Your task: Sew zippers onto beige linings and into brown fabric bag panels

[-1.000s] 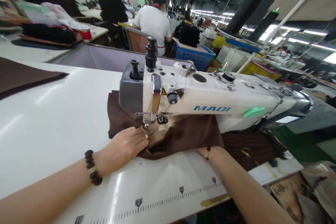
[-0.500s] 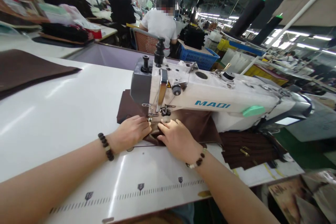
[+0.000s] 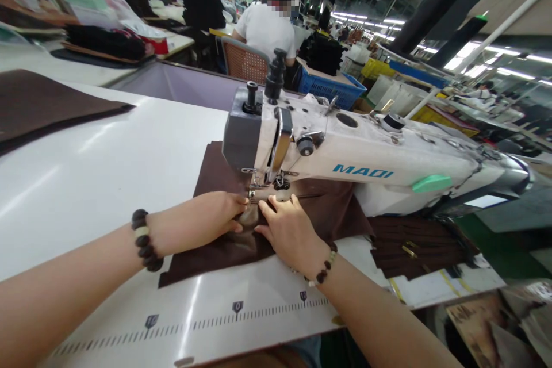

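Observation:
A piece of dark brown, leather-like material [image 3: 215, 256] lies under the needle area of a white sewing machine [image 3: 319, 155]. My left hand [image 3: 200, 219] is on its left part, closed, with thumb and bent fingers on a fold just left of the presser foot [image 3: 252, 193]. My right hand [image 3: 291, 230] rests on the material right of the foot, fingers spread and pressing down. The fingertips of both hands are close to the foot. The needle tip is too small to make out.
Another brown stack [image 3: 47, 106] lies at the left of the white table [image 3: 129, 167]. Brown pieces with small metal parts [image 3: 416, 247] lie at the right. A ruler scale [image 3: 237, 315] runs along the front edge. Beyond the machine sits a person in white [image 3: 269, 29] near a blue crate [image 3: 328, 86].
My left hand has shifted slightly left. The near part of the brown material now lies spread out toward the front left, where it was bunched before. The view has tilted a little.

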